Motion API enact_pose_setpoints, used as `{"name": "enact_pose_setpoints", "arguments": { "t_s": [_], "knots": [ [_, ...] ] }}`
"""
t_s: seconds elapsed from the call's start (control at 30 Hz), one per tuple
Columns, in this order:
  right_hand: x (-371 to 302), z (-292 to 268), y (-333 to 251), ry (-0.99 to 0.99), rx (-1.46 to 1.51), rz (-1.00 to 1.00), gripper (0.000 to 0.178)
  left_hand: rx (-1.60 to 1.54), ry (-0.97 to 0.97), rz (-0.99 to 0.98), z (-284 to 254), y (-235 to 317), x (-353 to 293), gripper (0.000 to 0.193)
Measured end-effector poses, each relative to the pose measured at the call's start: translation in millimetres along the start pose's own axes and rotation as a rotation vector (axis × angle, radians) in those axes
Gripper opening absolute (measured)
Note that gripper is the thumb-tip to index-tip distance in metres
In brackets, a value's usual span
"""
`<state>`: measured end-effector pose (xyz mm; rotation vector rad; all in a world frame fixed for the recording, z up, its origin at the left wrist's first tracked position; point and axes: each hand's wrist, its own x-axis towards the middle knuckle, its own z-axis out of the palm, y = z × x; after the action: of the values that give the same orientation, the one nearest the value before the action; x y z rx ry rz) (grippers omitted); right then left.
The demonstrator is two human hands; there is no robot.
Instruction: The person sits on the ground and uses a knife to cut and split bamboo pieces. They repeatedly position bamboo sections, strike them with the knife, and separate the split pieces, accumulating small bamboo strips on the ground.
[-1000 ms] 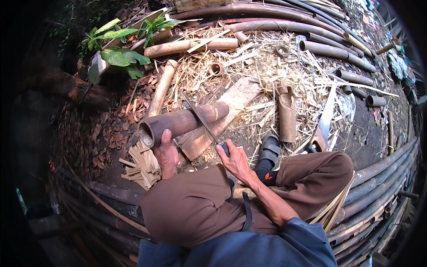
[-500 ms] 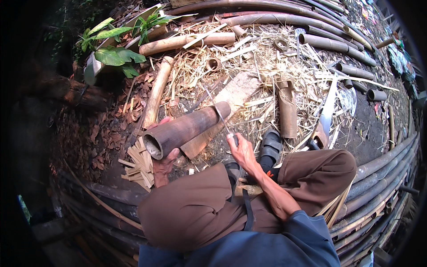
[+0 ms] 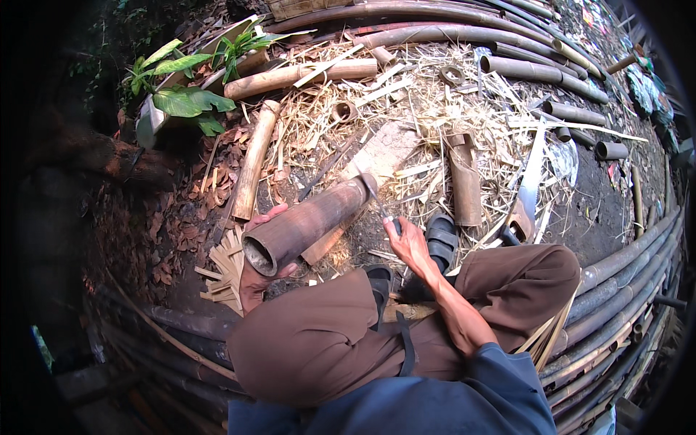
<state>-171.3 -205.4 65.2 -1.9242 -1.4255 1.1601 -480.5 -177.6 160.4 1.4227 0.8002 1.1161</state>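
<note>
My left hand (image 3: 255, 285) grasps the tube (image 3: 308, 221), a brown length of bamboo, near its open end. Fingers show past its far side and the thumb by its near side, so the palm is under it. The tube is in front of me, left of centre, slanting from its open mouth near my knee up and right to its other end, which overlaps the board (image 3: 384, 148) in my view; I cannot tell whether the two touch.

My right hand (image 3: 409, 243) is closed round the handle of the knife (image 3: 378, 203). The blade is blurred and crosses the tube's far end; I cannot tell whether the edge is touching it.

Just left of my left hand, pale strips (image 3: 223, 270) lie in a heap. Beyond the tube, a pale pole piece (image 3: 257, 159) lies among brown leaves. Shavings (image 3: 428, 94) litter the ground past the board. On the right, a notched bamboo piece (image 3: 465, 181) lies beyond my sandal (image 3: 441, 238), and farther right rests a saw (image 3: 533, 174), its handle toward me.
</note>
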Motion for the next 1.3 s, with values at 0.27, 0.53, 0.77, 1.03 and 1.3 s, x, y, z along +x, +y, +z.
{"name": "enact_pose_setpoints", "arguments": {
  "t_s": [0.27, 0.53, 0.77, 1.03, 1.3],
  "knots": [
    [5, 14, 51, 0.172, 0.006, 0.069, 0.056, 0.154, 0.186, 0.013, 39, 11, 69, 0.087],
    [-18, -39, -35, 0.072, 0.480, 0.052, 0.039, 0.122, 0.239, -0.003, 71, 9, 127, 0.064],
    [-47, -73, -63, 0.092, 0.500, -0.024, 0.031, 0.336, 0.236, 0.161, 83, -14, 145, 0.076],
    [-78, -99, -135, 0.183, 0.356, -0.376, 0.036, 0.111, 0.151, 0.033, 96, 6, 137, 0.078],
    [-73, -93, -165, 0.150, 0.348, -0.473, 0.036, 0.155, 0.230, 0.152, 101, -10, 136, 0.072]
  ]
}}
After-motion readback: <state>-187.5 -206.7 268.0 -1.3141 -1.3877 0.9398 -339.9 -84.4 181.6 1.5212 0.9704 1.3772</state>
